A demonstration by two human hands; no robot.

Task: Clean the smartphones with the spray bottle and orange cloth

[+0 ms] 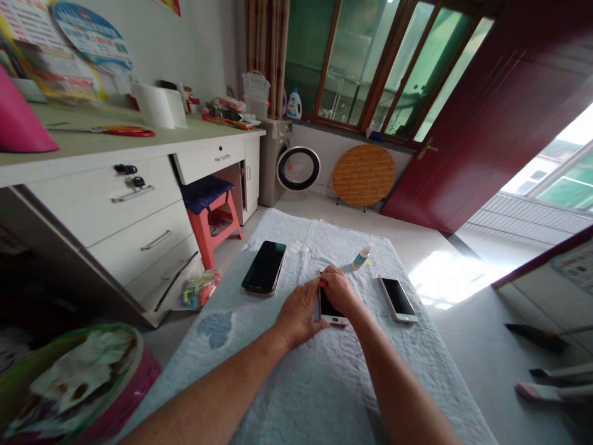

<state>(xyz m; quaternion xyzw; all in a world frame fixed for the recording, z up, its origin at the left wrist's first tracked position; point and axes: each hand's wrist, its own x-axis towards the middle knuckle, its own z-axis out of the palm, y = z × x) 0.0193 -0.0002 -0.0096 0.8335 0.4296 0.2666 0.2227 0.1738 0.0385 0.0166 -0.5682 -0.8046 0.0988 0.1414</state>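
A smartphone (330, 309) with a dark screen and light frame lies on the cloth-covered table in front of me. My left hand (300, 312) holds it along its left side, thumb by the lower corner. Bent over the upper part of the screen, my right hand (339, 289) has its fingers curled together; whatever they pinch is hidden. A larger black phone (265, 267) rests to the left, and a white phone (397, 299) with a dark screen to the right. Just beyond my right hand is a small spray bottle (361, 257), upright.
A pale blue cloth (319, 235) covers the table. To the left stand a full waste bin (143, 364), a desk with drawers (139, 225) and a pink stool (204, 228). Ahead are a washing machine with its door (299, 185) open and a round wooden tabletop (364, 175).
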